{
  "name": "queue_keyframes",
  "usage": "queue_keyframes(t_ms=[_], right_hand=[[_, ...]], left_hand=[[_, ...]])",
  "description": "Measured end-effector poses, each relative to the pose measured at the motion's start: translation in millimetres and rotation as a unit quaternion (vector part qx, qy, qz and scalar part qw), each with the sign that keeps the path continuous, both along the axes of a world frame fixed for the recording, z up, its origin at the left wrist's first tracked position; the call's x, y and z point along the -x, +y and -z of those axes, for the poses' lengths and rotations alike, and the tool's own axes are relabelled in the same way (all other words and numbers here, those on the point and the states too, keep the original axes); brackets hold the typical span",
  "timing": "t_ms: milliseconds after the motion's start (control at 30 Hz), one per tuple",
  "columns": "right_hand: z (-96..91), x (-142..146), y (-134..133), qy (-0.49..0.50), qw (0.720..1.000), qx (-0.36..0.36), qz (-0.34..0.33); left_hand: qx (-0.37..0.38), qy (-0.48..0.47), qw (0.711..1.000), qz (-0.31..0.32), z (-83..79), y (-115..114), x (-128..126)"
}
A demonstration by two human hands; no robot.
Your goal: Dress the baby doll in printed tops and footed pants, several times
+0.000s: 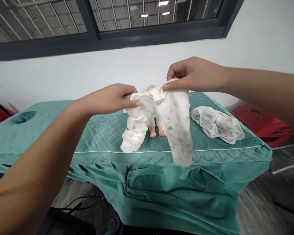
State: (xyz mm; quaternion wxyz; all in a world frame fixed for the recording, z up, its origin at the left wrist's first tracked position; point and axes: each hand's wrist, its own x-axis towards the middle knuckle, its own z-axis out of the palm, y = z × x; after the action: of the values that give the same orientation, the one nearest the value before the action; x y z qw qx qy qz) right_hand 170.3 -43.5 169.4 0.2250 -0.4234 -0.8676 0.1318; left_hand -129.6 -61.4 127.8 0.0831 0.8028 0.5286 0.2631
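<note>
A pair of white printed baby pants (pixel 178 120) hangs in the air between my two hands, its legs dangling down. My left hand (pixel 112 98) pinches one end of the waistband between thumb and fingers. At the other end, slightly higher, my right hand (pixel 192 75) grips the cloth the same way. Behind the pants lies a baby doll (pixel 153 131); its feet and part of its head show, and the rest is hidden by the cloth.
The doll lies on a bed with a green quilted cover (pixel 100 133), which drapes at the front. Right of it is a crumpled white printed cloth (pixel 218 124). A red plastic stool (pixel 262 125) stands beyond the bed's right end. Behind are a white wall and a barred window (pixel 147 36).
</note>
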Motion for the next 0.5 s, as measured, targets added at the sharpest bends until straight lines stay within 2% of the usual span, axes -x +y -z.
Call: queue_keyframes(t_ms=[67, 133, 267, 400, 467, 500], right_hand=[[-8.6, 4, -4, 0.057, 0.997, -0.041, -0.01], [-13.8, 7, -7, 0.119, 0.99, -0.071, -0.028], [-19.1, 11, -14, 0.206, 0.97, -0.116, -0.061], [-22.6, 11, -22, 0.212, 0.961, -0.177, -0.031], [-21.6, 10, -22, 0.221, 0.96, -0.169, -0.013], [-19.9, 9, -21, 0.238, 0.959, -0.154, -0.009]], left_hand=[[-0.02, 0.008, 1.0, 0.002, -20.7, -12, -18], [-0.056, 0.014, 0.998, 0.007, -29.5, -22, -34], [-0.096, -0.041, 0.995, 0.003, -23.4, -32, -50], [-0.048, -0.079, 0.995, 0.032, -16.4, -37, -47], [-0.036, -0.086, 0.995, 0.031, -16.6, -38, -41], [-0.052, -0.114, 0.992, 0.021, -17.0, -38, -38]])
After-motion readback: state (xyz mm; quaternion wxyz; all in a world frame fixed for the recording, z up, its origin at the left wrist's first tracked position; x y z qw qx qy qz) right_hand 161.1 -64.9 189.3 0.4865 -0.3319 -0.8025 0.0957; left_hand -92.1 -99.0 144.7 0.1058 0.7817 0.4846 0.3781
